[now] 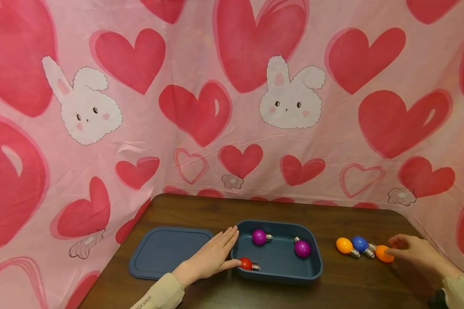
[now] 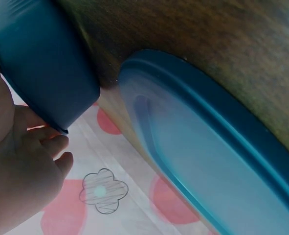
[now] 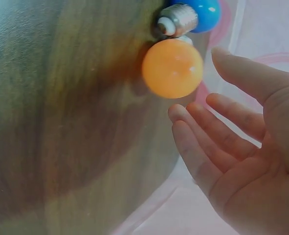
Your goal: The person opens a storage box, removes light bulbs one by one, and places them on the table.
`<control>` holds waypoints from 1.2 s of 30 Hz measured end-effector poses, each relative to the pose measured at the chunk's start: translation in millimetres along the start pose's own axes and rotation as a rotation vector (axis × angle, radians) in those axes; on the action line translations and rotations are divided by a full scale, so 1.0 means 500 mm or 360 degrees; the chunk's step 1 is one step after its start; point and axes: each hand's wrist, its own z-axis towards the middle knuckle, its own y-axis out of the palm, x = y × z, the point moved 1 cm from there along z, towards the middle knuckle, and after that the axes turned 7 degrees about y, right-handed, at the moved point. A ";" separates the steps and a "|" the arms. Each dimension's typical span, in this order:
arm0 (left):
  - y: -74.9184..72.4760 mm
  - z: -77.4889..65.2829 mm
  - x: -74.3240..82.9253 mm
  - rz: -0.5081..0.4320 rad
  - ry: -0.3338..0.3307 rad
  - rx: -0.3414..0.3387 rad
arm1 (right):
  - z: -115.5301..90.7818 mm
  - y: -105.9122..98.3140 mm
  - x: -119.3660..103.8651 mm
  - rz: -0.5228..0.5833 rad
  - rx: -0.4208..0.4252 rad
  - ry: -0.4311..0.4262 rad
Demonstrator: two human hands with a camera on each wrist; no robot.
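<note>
My left hand (image 1: 212, 256) rests against the left end of a dark blue plastic box (image 1: 278, 281), fingers stretched along the rim and thumb at the near corner. In the left wrist view, the fingertips lie at the edge of the box (image 2: 46, 63). Inside are a red light bulb (image 1: 245, 263) and two purple bulbs, one (image 1: 259, 237) at the back left and one (image 1: 302, 248) at the right. My right hand (image 1: 421, 253) hovers by an orange bulb (image 1: 385, 254), thumb and fingers spread with nothing between them. The right wrist view shows that orange bulb (image 3: 172, 68) just beyond the fingertips.
A blue bulb (image 1: 359, 243) and another orange bulb (image 1: 344, 245) lie beside the first orange one, right of the box. The box's flat blue lid (image 1: 170, 251) lies on the brown wooden table (image 1: 201, 210) at the left. A pink heart-print cloth (image 1: 201, 163) hangs around the table.
</note>
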 end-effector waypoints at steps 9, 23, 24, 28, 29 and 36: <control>-0.002 0.001 -0.004 0.0024 -0.0006 0.0006 | -0.001 -0.031 -0.050 -0.0108 0.0177 -0.0220; 0.000 0.002 -0.001 -0.0005 -0.0028 -0.0014 | -0.004 -0.012 -0.130 -0.0146 0.0378 -0.0564; 0.000 0.002 -0.001 -0.0008 -0.0030 -0.0013 | -0.005 -0.010 -0.137 -0.0143 0.0373 -0.0593; 0.001 0.003 -0.002 -0.0016 -0.0034 -0.0018 | -0.007 0.002 -0.169 -0.0102 0.0313 -0.0690; 0.002 0.003 -0.002 -0.0017 -0.0035 -0.0020 | -0.008 0.005 -0.176 -0.0086 0.0287 -0.0718; 0.001 0.001 0.002 -0.0009 -0.0026 -0.0015 | -0.014 0.028 -0.230 0.0024 0.0200 -0.0872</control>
